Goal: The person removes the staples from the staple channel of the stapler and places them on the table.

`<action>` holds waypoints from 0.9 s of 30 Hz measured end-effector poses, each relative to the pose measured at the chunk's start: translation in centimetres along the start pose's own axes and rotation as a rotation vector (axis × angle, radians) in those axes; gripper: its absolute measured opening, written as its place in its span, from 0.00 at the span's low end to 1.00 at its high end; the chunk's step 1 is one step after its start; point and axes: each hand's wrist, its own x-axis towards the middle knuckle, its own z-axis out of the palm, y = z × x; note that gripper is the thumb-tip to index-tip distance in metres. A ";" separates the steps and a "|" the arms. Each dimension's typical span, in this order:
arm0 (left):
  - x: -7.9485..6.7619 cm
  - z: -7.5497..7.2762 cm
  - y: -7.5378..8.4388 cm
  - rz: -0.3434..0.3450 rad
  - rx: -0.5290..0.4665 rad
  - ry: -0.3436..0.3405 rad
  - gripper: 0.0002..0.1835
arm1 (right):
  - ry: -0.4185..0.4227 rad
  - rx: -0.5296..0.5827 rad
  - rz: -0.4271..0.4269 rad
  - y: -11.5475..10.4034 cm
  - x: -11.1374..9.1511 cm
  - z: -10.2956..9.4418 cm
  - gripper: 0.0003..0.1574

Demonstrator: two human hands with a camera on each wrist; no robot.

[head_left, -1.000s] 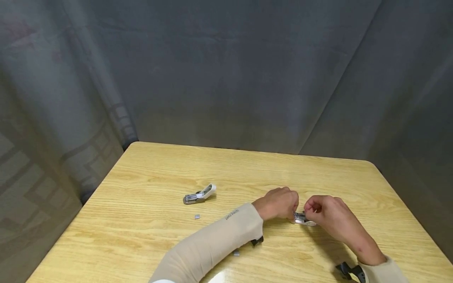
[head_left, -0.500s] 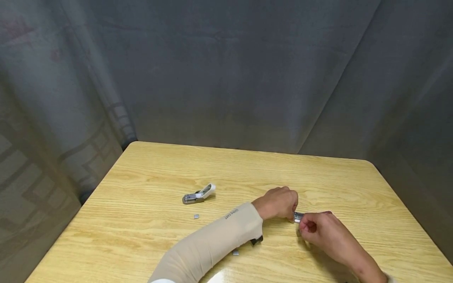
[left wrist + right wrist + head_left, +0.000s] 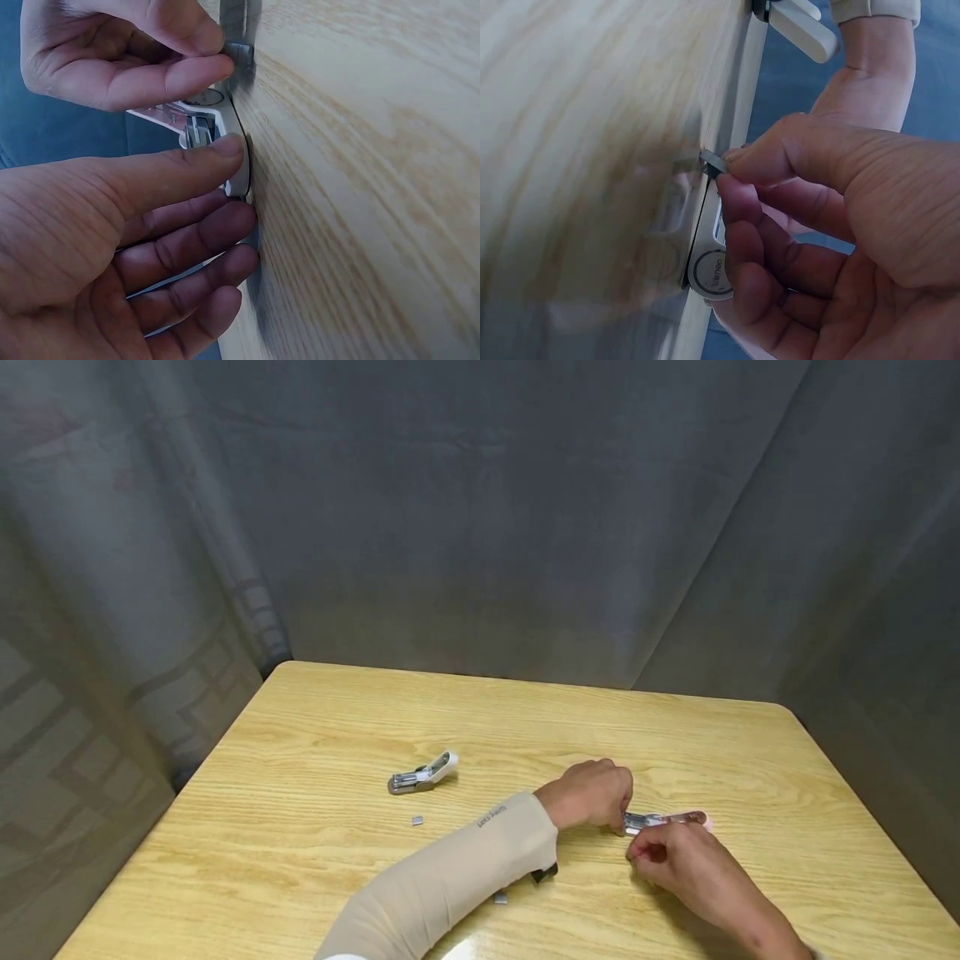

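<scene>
A pinkish-white stapler lies opened out flat on the table, its pink lid pointing right. My left hand holds the front end of its base, with the thumb on the white side in the left wrist view. Between thumb and index finger, my right hand pinches a short strip of staples. This hand is just on the near side of the stapler, and the strip is close to the table surface in the left wrist view. The head view hides the strip behind the fingers.
A second stapler, grey and white, stands opened on the left of the table. One small staple strip lies in front of it, another beside my left sleeve. Grey curtains hang behind.
My right hand has moved from over the stapler to its near side, uncovering the metal channel and the pink lid. My left hand has kept its place on the stapler.
</scene>
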 end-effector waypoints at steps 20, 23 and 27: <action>0.6 0.5 0.0 -0.006 0.044 0.005 0.16 | 0.019 0.010 0.030 0.8 -0.4 0.1 0.15; 0.6 0.4 0.1 -0.002 0.050 0.004 0.16 | 0.017 0.007 0.028 0.9 -0.4 0.1 0.15; 0.6 0.4 0.0 -0.001 0.066 -0.001 0.15 | 0.006 0.015 0.035 0.9 -0.4 0.0 0.14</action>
